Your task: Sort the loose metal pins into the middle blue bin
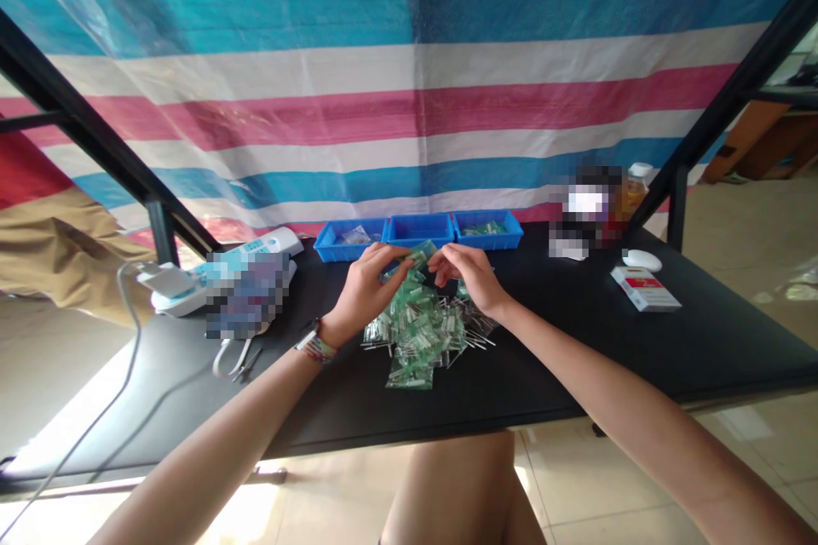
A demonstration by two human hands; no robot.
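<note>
My left hand (371, 285) pinches a small clear-green plastic bag (422, 254) between thumb and fingers, holding it over a pile. The fingers of my right hand (469, 272) are curled and drawn together at the bag's right edge; what lies between them, if anything, is too small to make out. Beneath both hands a heap of similar green bags (415, 328) covers the table's middle, with thin white sticks or pins inside. Loose thin metallic-looking sticks (476, 328) poke out at the heap's right side.
Three joined blue bins (418, 230) stand behind the heap; the left and right ones hold small bags. On the left of the black table (562, 358) lie a power strip (256, 260), a cable and tweezers (248, 364). A white mouse (642, 260) and a cigarette pack (645, 289) are right.
</note>
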